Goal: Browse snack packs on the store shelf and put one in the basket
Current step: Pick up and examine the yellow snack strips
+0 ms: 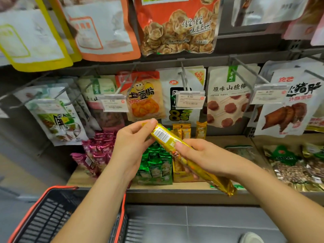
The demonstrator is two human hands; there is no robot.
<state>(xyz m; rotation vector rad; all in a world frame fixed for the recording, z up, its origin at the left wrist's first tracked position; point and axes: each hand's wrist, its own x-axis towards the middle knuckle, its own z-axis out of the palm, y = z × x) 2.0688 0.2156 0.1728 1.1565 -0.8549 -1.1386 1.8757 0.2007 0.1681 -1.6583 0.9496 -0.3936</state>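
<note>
Gold pack held in both hands, in front of the shelf, slanted from upper left down to lower right. Barcode label facing up near its upper end. Left hand pinching the upper end, thumb and fingers closed on it. Right hand wrapped around the middle, thumb on top, grip closed on the pack. Lower crimped end sticking out past the right wrist, over the shelf edge.

Basket at lower left, black mesh with orange rim, under the left forearm, below the shelf level; pack not in it. Inside mostly hidden by the arm.

On the shelf behind the hands: pink packs at left, green packs in the middle, yellow box just right of them, gold packs standing upright further back. Nut bags at far right.

Above, hanging bags on pegs: potato-chip bag, white bag with "8", hawthorn bag, meat bag. Price tags clipped on peg ends. Top row: orange cracker bag, yellow-edged bag.

Grey tile floor at bottom.
</note>
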